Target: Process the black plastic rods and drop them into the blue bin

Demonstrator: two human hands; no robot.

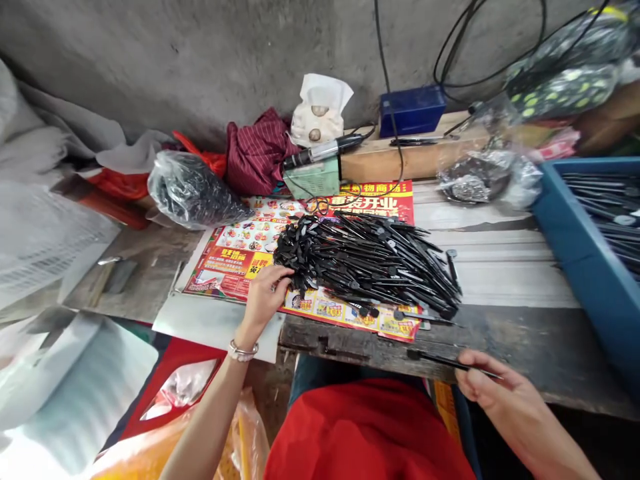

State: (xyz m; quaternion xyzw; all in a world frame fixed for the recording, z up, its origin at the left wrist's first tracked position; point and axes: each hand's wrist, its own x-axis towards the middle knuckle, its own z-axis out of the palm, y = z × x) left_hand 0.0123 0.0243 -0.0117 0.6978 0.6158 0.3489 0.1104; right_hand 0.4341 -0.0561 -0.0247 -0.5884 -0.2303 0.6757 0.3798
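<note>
Many thin black sticks with round ends (380, 257) lie heaped on a red and yellow printed flyer (225, 260). Small black pieces (300, 250) form a cluster at the heap's left end. My left hand (269, 290) touches the near-left edge of that cluster, thumb and fingers pinched together; whatever is between the fingertips is too small to make out. On the right, my right hand (485, 380) grips one black stick (440, 360) above the table's front edge, its round end pointing left.
A blue crate (575, 220) with more black sticks stands at the right. Behind the flyer are a green box (313, 179), a pen-like tool (320, 152), tissues (320, 110) and a blue box (413, 110). A bag of black pieces (193, 190) lies back left.
</note>
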